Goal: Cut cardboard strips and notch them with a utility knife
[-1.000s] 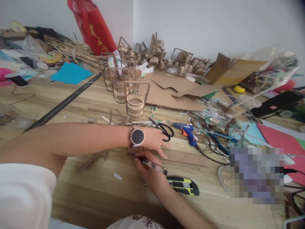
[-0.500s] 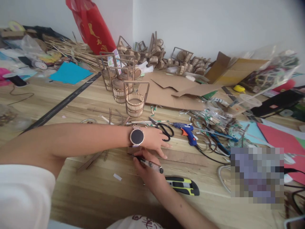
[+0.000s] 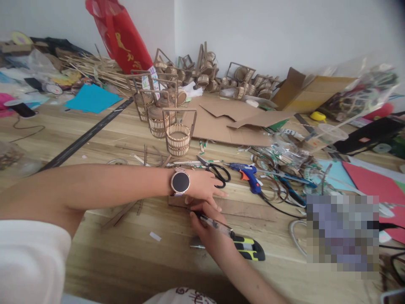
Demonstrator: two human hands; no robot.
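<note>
My left hand [image 3: 207, 188], with a round watch [image 3: 180, 182] on the wrist, lies flat with fingers stretched out, pressing a long brown cardboard strip [image 3: 243, 208] onto the wooden table [image 3: 126, 253]. Just below it, my right hand [image 3: 210, 230] grips a pen [image 3: 213, 223], its tip touching the strip near the left hand's fingers. A yellow and black utility knife [image 3: 249, 248] lies right beside my right wrist.
Black scissors [image 3: 215, 171] and a blue glue gun [image 3: 248, 174] lie just beyond my left hand. Small cardboard baskets [image 3: 177, 138] stand farther back, with flat cardboard sheets [image 3: 228, 120], a long black ruler [image 3: 85, 136], coloured paper [image 3: 91, 98] and a red bag [image 3: 123, 36].
My right hand has slid the pen to the right along the strip's lower edge. My left hand has stayed pressed on the strip.
</note>
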